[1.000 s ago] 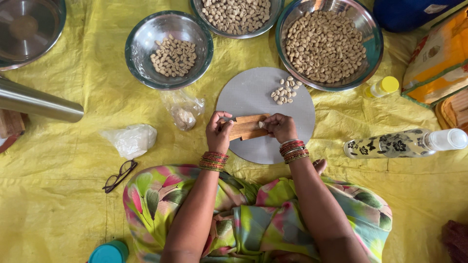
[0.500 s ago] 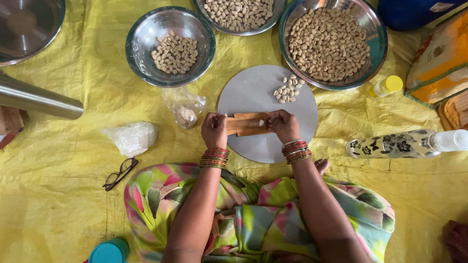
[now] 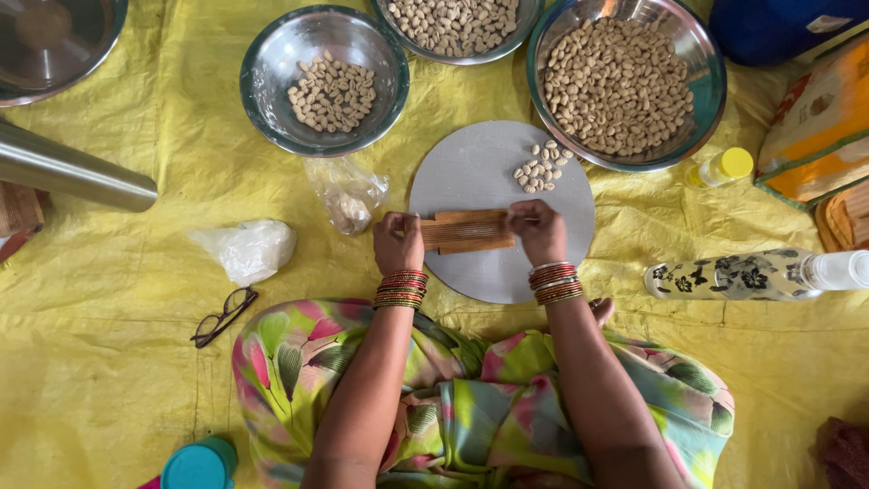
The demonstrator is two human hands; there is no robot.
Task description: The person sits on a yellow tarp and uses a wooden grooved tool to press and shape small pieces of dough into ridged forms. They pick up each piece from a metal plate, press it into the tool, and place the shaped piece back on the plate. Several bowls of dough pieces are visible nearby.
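Note:
A small ridged wooden board [image 3: 466,231] lies across the near part of a round grey plate [image 3: 471,172]. My left hand [image 3: 398,243] grips its left end. Over its right end sits my right hand [image 3: 538,230], fingers pressed down on the wood. A little heap of pale shaped dough pieces [image 3: 540,167] rests on the plate just beyond my right hand. Both wrists carry red and gold bangles. My crossed legs in flowered cloth fill the foreground.
Three steel bowls of dough pieces stand at the back: left [image 3: 324,80], middle [image 3: 457,27], right [image 3: 626,81]. A crumpled plastic bag [image 3: 347,192], white bag [image 3: 246,249], spectacles [image 3: 223,315], steel cylinder [image 3: 72,167], patterned bottle [image 3: 751,273], yellow-capped bottle [image 3: 721,167] and teal lid [image 3: 197,465] lie on the yellow sheet.
Both hands have stayed on the wooden board; my right hand has shifted slightly along its right end. The camera view has drifted a little.

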